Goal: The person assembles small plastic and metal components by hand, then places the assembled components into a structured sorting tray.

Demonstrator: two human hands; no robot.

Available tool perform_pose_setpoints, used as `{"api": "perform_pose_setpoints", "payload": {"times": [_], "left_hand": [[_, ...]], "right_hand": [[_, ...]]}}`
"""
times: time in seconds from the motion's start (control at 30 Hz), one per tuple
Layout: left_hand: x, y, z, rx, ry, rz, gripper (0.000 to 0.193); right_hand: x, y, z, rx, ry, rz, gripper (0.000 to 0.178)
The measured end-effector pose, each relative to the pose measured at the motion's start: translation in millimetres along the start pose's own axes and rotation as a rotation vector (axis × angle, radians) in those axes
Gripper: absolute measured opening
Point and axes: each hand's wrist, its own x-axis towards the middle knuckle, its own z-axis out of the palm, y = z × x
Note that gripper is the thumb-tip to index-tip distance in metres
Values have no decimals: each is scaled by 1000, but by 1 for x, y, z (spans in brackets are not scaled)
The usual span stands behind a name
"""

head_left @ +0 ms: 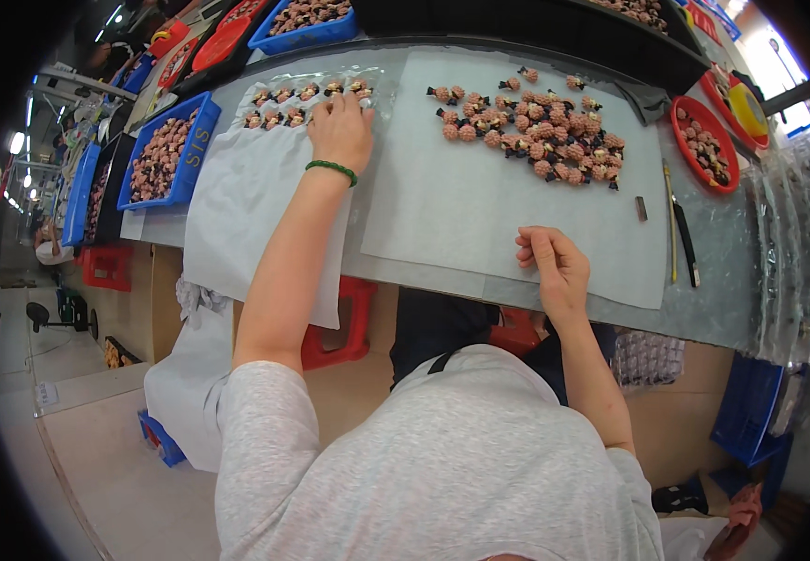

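Observation:
My left hand [340,131], with a green braided bracelet [332,169] on the wrist, reaches over a clear plastic tray [382,89] at the far left. Its bent fingertips are on a small pink figurine [359,88] with dark and cream parts, at the right end of the far row. Two rows of such figurines [282,95] sit in the tray, and white paper [265,178] covers the part nearer me. My right hand [562,268] hovers at the table's front edge with curled fingers; whatever they may hold is hidden. A loose pile of the same figurines [555,131] lies on a white sheet [433,196].
At the right lie a tweezer-like gold tool [671,220], a black pen-like tool [686,245] and a small dark block [641,208]. A red bowl [729,178] of figurines and stacked clear trays [798,252] stand beyond. A blue bin [201,140] sits left.

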Motion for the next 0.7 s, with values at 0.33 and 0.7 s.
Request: {"api": "perform_pose_setpoints", "payload": {"times": [0.33,0.7], "left_hand": [[-7,-1,8,125,-117,-72,72],[-83,101,-54,-883,-14,246,34]], "right_hand": [[33,-22,10,-364,31,-113,20],[80,-24,8,-994,174,-707,18]]}}
